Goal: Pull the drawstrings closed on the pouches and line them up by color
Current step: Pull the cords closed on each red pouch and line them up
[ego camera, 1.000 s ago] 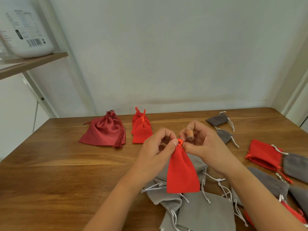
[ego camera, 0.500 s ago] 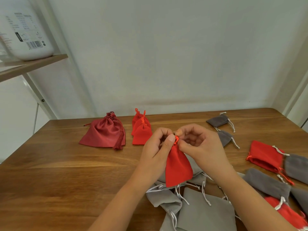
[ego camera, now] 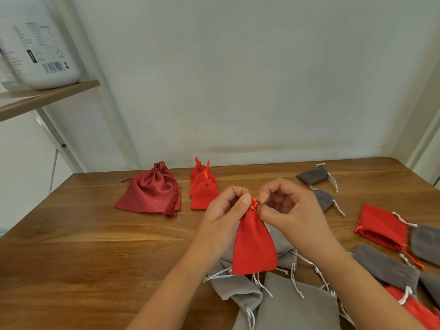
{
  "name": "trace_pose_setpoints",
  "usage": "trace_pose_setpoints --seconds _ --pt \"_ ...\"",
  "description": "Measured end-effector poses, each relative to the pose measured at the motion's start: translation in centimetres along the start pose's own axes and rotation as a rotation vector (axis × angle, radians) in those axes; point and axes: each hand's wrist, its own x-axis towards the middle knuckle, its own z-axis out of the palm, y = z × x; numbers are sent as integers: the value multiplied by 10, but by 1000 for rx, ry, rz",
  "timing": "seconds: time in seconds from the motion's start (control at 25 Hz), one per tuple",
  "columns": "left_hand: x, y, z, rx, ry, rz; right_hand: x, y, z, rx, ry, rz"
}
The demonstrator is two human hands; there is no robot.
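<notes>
A bright red pouch hangs above the table between both hands, its neck gathered tight. My left hand pinches the neck from the left. My right hand pinches the orange drawstring at the top from the right. At the back lie a large dark red satin pouch and a short stack of small red pouches. Two dark grey pouches lie at the back right. Light grey pouches are heaped under my forearms.
On the right lie an open red pouch and more grey pouches, overlapping. The wooden table ends at a white wall. A shelf at upper left carries a white bottle.
Both hands lifted the red pouch slightly and brought it toward the back. The fingers shifted at its neck and drawstring.
</notes>
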Motion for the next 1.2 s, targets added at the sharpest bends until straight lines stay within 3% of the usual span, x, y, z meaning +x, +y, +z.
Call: trace_pose_setpoints --seconds 0.16,0.44,0.8,1.2 --pt "3 -1 -9 80 33 54 2 2 -3 15 -4 38" --pt "4 -5 -10 204 127 92 -2 0 0 -203 -23 -23" --pt "5 -2 -10 168 181 24 -3 -2 1 -373 39 -107" --pt "7 -4 -8 84 225 36 -3 -6 0 -245 98 -15"
